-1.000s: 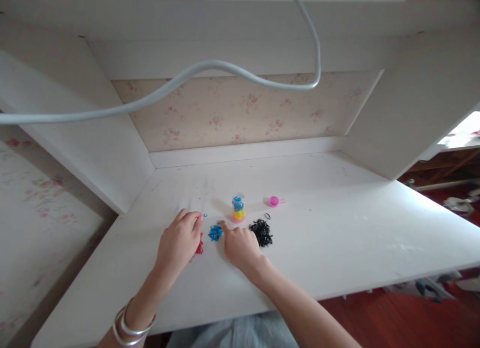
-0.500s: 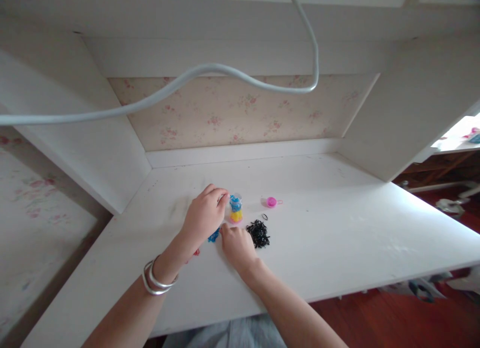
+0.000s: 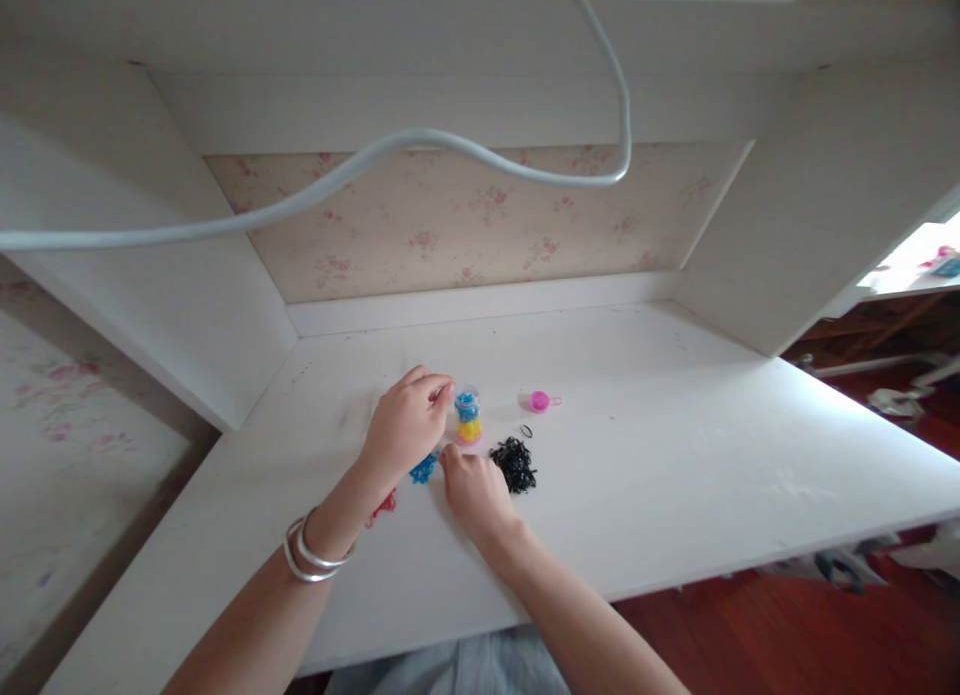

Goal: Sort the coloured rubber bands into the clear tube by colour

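Observation:
A small clear jar (image 3: 467, 415) stands upright on the white table, with blue bits layered over yellow ones and a pink bottom. Beside its rim, on the left, my left hand (image 3: 411, 415) is closed in a pinch; whatever its fingertips hold is too small to make out. My right hand (image 3: 477, 490) rests low in front of the jar, fingers curled, fingertips at the edge of a pile of small blue rubber bands (image 3: 424, 468). Right of that hand lies a heap of black rubber bands (image 3: 514, 465). Red rubber bands (image 3: 382, 507) show partly behind my left wrist.
A pink scoop-like cup (image 3: 540, 402) with a looped handle lies right of the jar, and a single black band (image 3: 526, 431) lies near it. Across the upper view a white cable (image 3: 427, 137) hangs in front. Side panels and a back wall enclose the white table (image 3: 645, 455).
The view has shifted slightly. My left hand has drawn back a little from the jar's rim, and more of the red bands shows. My right hand stays by the blue pile.

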Tool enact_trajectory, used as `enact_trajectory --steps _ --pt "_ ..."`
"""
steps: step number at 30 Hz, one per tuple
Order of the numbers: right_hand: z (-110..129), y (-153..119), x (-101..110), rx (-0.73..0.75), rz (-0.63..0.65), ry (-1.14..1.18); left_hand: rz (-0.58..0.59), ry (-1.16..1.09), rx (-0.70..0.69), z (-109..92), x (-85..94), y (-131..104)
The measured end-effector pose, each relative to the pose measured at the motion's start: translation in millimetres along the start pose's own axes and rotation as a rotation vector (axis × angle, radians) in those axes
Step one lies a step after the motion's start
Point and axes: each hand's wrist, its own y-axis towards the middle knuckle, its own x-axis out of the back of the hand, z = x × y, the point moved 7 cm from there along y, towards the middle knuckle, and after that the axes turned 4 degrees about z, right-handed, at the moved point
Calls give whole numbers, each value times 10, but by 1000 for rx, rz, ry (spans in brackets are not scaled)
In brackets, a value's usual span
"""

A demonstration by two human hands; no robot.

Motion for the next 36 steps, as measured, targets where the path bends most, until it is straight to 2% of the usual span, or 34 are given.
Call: enact_trajectory --steps 4,7,11,15,18,22,29,36 --pt "-34 -153 63 38 -68 87 -61 -29 34 101 161 -160" --pt "-128 -299 181 50 -127 201 -41 -50 112 244 188 -378" --pt "-314 -367 521 59 -214 325 85 17 204 396 23 -716" --pt "-420 -241 966 88 -302 287 222 225 233 442 -248 -975" --pt "-396 -80 1160 115 -260 146 260 363 233 451 -397 -1083" --pt "-331 93 1255 112 -147 -87 271 412 251 501 -489 -1150" --pt "-151 254 1348 181 -8 -461 286 373 300 600 -520 -1163" --pt "-11 338 1352 272 63 -576 275 382 296 594 -519 -1116"
